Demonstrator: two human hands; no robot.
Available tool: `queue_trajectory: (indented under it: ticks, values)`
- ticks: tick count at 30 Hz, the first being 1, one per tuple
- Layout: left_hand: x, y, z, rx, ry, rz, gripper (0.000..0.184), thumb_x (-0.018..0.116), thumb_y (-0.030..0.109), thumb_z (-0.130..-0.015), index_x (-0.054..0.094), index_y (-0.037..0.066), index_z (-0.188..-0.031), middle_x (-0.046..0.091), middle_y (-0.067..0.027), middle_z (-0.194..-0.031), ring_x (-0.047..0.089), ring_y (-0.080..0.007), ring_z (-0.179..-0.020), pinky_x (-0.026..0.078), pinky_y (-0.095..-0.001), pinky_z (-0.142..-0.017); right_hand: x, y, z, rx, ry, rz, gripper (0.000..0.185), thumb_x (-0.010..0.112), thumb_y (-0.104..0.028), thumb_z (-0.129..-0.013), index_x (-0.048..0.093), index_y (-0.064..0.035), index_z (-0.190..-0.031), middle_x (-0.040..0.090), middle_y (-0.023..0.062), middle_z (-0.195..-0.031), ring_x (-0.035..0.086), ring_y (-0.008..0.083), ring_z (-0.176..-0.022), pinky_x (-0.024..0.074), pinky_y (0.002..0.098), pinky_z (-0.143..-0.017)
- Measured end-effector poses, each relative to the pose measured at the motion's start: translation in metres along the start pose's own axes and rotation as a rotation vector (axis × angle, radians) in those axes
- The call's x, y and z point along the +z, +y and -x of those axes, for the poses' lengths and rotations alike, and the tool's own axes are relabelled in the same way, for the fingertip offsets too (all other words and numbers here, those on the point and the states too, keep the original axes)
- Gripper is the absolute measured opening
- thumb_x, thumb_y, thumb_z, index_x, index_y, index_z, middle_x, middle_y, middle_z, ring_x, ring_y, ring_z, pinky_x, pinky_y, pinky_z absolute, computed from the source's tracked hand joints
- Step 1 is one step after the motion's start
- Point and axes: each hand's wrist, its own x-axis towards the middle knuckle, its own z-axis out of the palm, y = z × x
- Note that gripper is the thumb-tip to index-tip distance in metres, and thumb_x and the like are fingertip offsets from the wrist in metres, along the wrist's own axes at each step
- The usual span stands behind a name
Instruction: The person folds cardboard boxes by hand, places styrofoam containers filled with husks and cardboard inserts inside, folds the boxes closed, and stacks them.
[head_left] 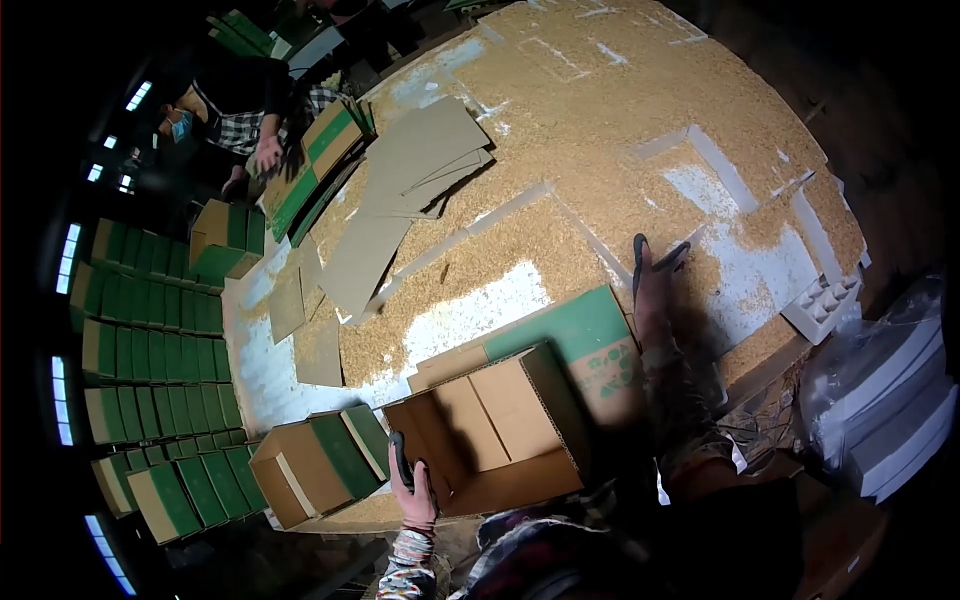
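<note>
An open cardboard box stands in front of me at the near edge of the table, its inside bare. My left hand is at the box's left wall, dark-tipped fingers along the outside and thumb at the rim. My right hand, also with dark fingertip coverings, is held over the table with thumb and fingers spread, holding nothing. Between the hands, behind the box, lies a flat green-and-brown carton piece with a printed pattern. Left of my left hand sits another open green-and-brown box.
Wood shavings cover much of the white table. Grey cardboard sheets and flattened cartons lie farther back. Rows of green boxes stand at left. A masked co-worker works there. A white divided tray and plastic-wrapped stack are at right.
</note>
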Motion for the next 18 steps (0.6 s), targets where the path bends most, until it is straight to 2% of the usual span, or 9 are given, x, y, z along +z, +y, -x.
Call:
queue_trajectory:
  ticks: [2,4,7,10,12,13,15,16,18]
  values:
    - [-0.006,0.003,0.002,-0.012,-0.029,-0.12,0.054,0.053,0.009,-0.092,0.033,-0.004,-0.141,0.039,-0.0159,-0.144,0.034,-0.0245,-0.134,0.025,-0.0334,-0.11,-0.011,-0.003,-0.007,0.149,-0.105,-0.27,0.086,0.069,-0.037,-0.082,0.023,0.0065,-0.141,0.04,0.0252,-0.135,0.04,0.0344,-0.122,0.034,0.0409,-0.102]
    - [-0.002,0.002,-0.002,-0.009,-0.023,-0.086,0.054,0.053,0.009,-0.092,0.032,-0.003,-0.141,0.038,-0.0152,-0.144,0.034,-0.024,-0.134,0.025,-0.0331,-0.11,-0.022,0.002,-0.027,0.251,-0.164,-0.529,0.072,0.069,-0.023,-0.083,0.032,0.0042,-0.138,0.048,0.0173,-0.128,0.051,0.023,-0.108,0.0426,0.0329,-0.093]
    - [0.001,-0.001,0.001,-0.035,0.04,0.028,0.056,0.054,0.008,-0.092,0.032,-0.001,-0.142,0.037,-0.0125,-0.145,0.033,-0.022,-0.134,0.025,-0.0322,-0.11,-0.06,-0.014,-0.029,0.295,-0.48,-0.864,0.06,0.065,-0.013,-0.085,0.038,0.0029,-0.136,0.052,0.0135,-0.123,0.056,0.0174,-0.103,0.0465,0.028,-0.088]
    - [0.006,-0.001,0.007,-0.046,0.12,0.221,0.058,0.055,0.006,-0.092,0.03,0.001,-0.144,0.033,-0.0094,-0.147,0.034,-0.0196,-0.132,0.031,-0.0316,-0.107,-0.105,-0.006,-0.028,-0.134,-0.727,-0.634,0.052,0.063,-0.018,-0.085,0.047,0.0029,-0.13,0.05,0.0182,-0.13,0.05,0.0276,-0.119,0.0398,0.0347,-0.1]
    - [0.015,0.005,0.011,-0.078,0.219,0.423,0.059,0.056,0.005,-0.092,0.028,0.002,-0.144,0.032,-0.0084,-0.147,0.035,-0.019,-0.131,0.035,-0.0316,-0.105,-0.153,-0.041,-0.008,-0.412,-0.625,-0.21,0.054,0.066,-0.013,-0.083,0.047,0.0024,-0.131,0.054,0.0163,-0.127,0.051,0.0234,-0.118,0.0394,0.033,-0.1]
    - [0.015,-0.009,0.01,-0.138,0.226,0.461,0.06,0.056,0.003,-0.092,0.028,0.002,-0.144,0.032,-0.0075,-0.146,0.037,-0.0186,-0.129,0.038,-0.032,-0.104,-0.183,-0.081,0.009,-0.481,-0.648,-0.146,0.054,0.066,-0.01,-0.082,0.047,0.0021,-0.131,0.054,0.0157,-0.128,0.051,0.022,-0.118,0.0393,0.0325,-0.101]
    - [0.02,0.01,-0.002,0.019,0.149,0.322,0.058,0.057,0.007,-0.092,0.03,0.002,-0.143,0.038,-0.0098,-0.142,0.04,-0.0192,-0.126,0.036,-0.0318,-0.105,-0.215,-0.121,0.027,-0.59,-0.719,-0.115,0.05,0.064,-0.006,-0.083,0.048,0.0008,-0.13,0.055,0.0143,-0.128,0.052,0.0208,-0.117,0.0397,0.0314,-0.101]
    - [0.023,0.005,-0.016,0.027,0.111,0.336,0.058,0.057,0.012,-0.093,0.031,0.0,-0.143,0.041,-0.0123,-0.139,0.041,-0.0205,-0.125,0.034,-0.0323,-0.106,-0.216,-0.123,0.019,-0.553,-0.816,-0.131,0.05,0.064,-0.003,-0.083,0.049,0.0003,-0.13,0.055,0.0136,-0.128,0.053,0.0206,-0.116,0.0408,0.0312,-0.1]
    - [0.028,0.015,-0.035,0.123,0.122,0.129,0.059,0.058,0.022,-0.093,0.032,-0.003,-0.14,0.044,-0.0179,-0.137,0.043,-0.0258,-0.125,0.034,-0.0337,-0.105,-0.217,-0.148,0.013,-0.701,-0.995,-0.091,0.044,0.058,-0.005,-0.088,0.048,-0.0003,-0.13,0.054,0.0135,-0.128,0.053,0.0193,-0.116,0.0425,0.0311,-0.098]
